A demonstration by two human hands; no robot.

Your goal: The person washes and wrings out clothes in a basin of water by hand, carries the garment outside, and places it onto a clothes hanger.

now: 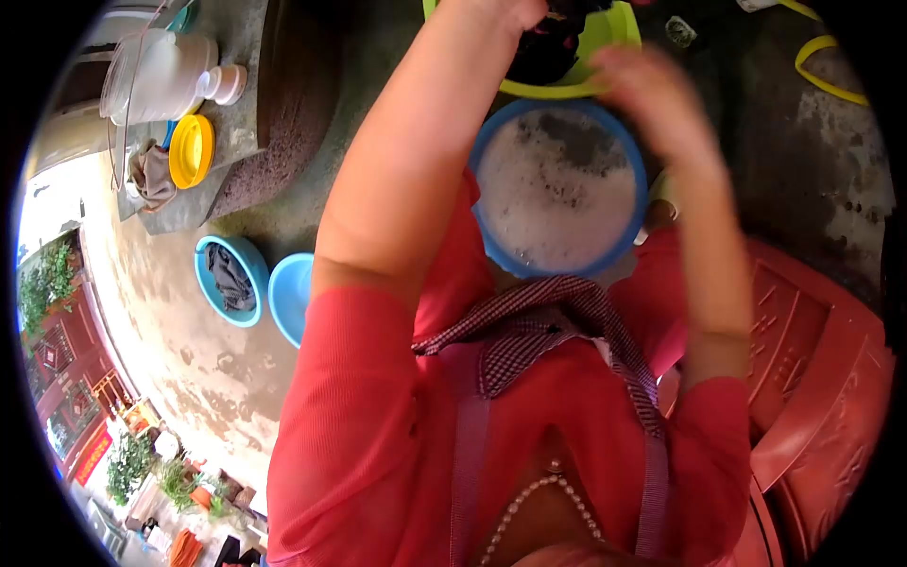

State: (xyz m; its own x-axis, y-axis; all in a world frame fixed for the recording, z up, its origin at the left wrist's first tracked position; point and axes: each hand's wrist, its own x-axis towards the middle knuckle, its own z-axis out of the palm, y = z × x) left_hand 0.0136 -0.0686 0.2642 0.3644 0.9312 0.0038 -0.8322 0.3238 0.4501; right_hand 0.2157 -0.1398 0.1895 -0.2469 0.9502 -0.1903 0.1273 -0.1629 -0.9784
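Most of my left hand (524,11) is cut off by the top edge of the view. It is beside dark, wet-looking cloth (546,55) in a yellow-green basin (619,26), and its fingers are hidden. Motion blurs my right hand (647,90), which is at the right rim of that basin; whether it grips anything does not show. Nearer to me, between my knees, stands a blue basin (645,194) of greyish water (557,208) covered in white foam. Its far edge is close to the yellow-green basin.
To the left stand a light-blue basin (248,312) with dark cloth (230,276) and another blue basin (291,300). A ledge (236,123) carries a yellow bowl (193,151) and a whitish container (170,76). A red plastic chair (822,378) is at right.
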